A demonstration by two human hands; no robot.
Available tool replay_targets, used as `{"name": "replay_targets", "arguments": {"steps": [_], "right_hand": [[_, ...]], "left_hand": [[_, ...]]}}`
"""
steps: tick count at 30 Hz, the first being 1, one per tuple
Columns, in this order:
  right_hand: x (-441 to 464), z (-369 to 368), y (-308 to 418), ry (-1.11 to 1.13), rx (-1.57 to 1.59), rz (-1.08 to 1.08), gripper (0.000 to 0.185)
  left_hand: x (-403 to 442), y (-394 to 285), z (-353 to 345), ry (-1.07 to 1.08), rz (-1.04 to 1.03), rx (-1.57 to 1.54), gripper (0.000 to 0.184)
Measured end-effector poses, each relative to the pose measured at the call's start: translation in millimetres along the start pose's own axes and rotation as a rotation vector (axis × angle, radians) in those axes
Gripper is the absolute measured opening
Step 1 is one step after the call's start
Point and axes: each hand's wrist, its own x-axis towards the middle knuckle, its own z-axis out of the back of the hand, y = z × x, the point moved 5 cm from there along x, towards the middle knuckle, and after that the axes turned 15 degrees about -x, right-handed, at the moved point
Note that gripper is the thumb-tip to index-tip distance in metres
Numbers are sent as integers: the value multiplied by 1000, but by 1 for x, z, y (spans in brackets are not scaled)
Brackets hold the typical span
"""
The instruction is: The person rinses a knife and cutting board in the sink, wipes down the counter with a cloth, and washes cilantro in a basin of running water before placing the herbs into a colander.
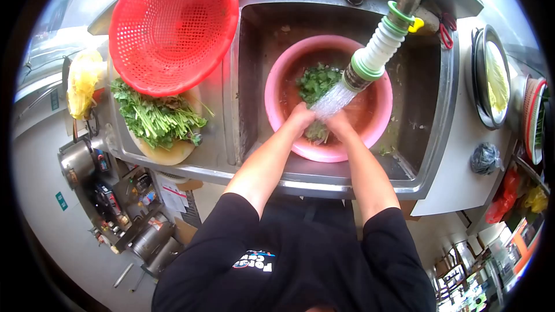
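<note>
A pink basin (384, 101) stands in the metal sink, with brownish water inside. Water pours from the white and green faucet hose (377, 49) between my hands. My left hand (302, 117) and my right hand (336, 122) are together in the basin, closed around a bunch of leafy greens (319, 82). Its leaves show beyond my hands and its lower end shows below them. The stream partly hides my fingers.
Left of the sink bowl, a red colander (173, 29) rests tilted over cut green stalks (156, 118) on a round board (167, 155). At the right are a plate with cabbage (496, 78) and a dark plastic bag (485, 158). The sink's front edge (318, 186) crosses below my forearms.
</note>
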Motion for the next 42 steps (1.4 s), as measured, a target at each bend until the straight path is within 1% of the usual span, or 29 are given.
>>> {"name": "replay_targets", "arguments": {"steps": [1,2,4,5,6,7,9,10,11,13,15,16,17,19,21,22,23,24,25,27,29,31,32,35,36,37,40,41,42], "right_hand": [[15,-6,-44,-50,35,-71,57],[22,-8,-69,-99,70,-142,50],[8,15,-41,-162,-56,-186,47],[1,27,-28,-234,-172,-235,45],[24,-7,-80,-167,-302,-54,43],[27,-1,-73,-168,-308,-41,43],[17,19,-55,-118,-71,-174,47],[12,34,-39,-260,-184,-207,47],[9,30,-29,-255,-190,-196,47],[2,4,-6,27,-182,2,44],[2,7,-3,3,-187,34,42],[7,17,-22,-79,-34,-120,43],[10,21,-41,-159,121,-274,44],[5,17,-27,-94,11,-175,45],[12,13,-12,19,-453,-25,47],[16,15,-20,18,-456,-22,47],[22,16,-33,15,-254,-135,49],[27,11,-48,15,-48,-247,52],[28,-2,-61,18,-50,-247,52],[33,-25,-65,-21,-653,75,55],[25,-1,-35,63,-536,25,57],[20,12,-42,54,-357,-181,54],[14,13,-41,57,-353,-191,54],[16,15,-11,211,-276,-46,46],[21,18,-12,147,-133,-109,45],[26,21,-13,76,12,-163,45],[23,-5,-19,-60,154,-232,48],[24,-4,-22,-83,175,-247,49],[22,1,-23,-97,198,-264,50]], "left_hand": [[3,-2,3,-5,0,-12,43],[3,-4,12,-130,-36,-187,37],[1,-6,21,-333,-92,-544,25],[0,-7,22,-335,-96,-550,25],[0,-8,15,-186,-29,-373,30],[1,-9,7,-40,34,-195,34],[-7,-16,8,-157,-47,-189,36],[-11,-20,9,-271,-120,-175,39],[-15,-26,11,-386,-189,-160,42],[-2,-14,12,-363,-162,-77,45],[8,-4,12,-86,6,-123,51],[3,-10,22,-217,-94,-284,47],[2,-15,24,-222,-96,-293,47],[0,-16,26,-251,-121,-297,44],[-1,-14,23,-276,-87,-274,46],[0,-16,27,-305,-184,-293,49],[1,-19,32,-336,-283,-314,53],[3,-15,30,-400,-292,-214,52],[4,-10,30,-402,-290,-215,52],[17,3,14,-95,-105,82,55],[25,9,22,-135,-20,90,48],[6,-3,34,-449,-208,-152,40],[11,-1,29,-274,-207,-140,38],[5,-11,33,-189,-124,-367,40],[-11,-28,35,-381,-199,-337,39],[-7,-26,33,-381,-202,-336,39],[7,-14,22,-82,-74,-69,33],[12,-13,24,-83,-80,-65,33],[9,-15,31,-188,-86,-262,32]]}}
